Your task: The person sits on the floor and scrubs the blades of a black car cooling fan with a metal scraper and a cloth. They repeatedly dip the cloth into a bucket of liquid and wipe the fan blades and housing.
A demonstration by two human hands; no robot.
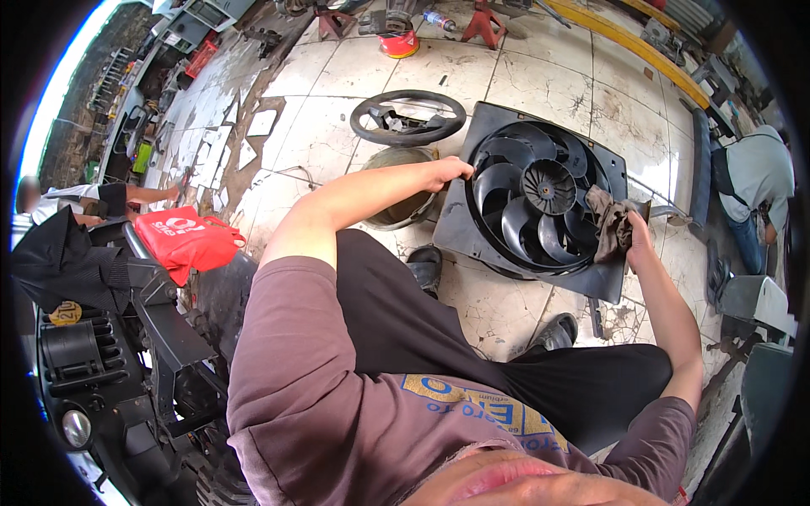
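A black radiator fan [550, 187] in a square plastic shroud [460, 215] is tilted in front of my legs. My left hand [450, 172] grips the shroud's left edge, its fingers closed over the rim. At the shroud's right side, my right hand [639, 239] is closed on a crumpled brown rag [608, 223], which lies against the ring and the blade ends. Part of the right hand's grip is hidden by the rag. Beneath my left forearm stands a round basin [393, 211], partly covered by the arm.
A steering wheel [408, 117] lies beyond the basin on the cracked tile floor. Farther off are a red tin [398, 44], a spray can [439, 20] and red jack stands [484, 25]. To my left, a red bag [187, 243] rests on a black vehicle. Another person [753, 173] bends at the right.
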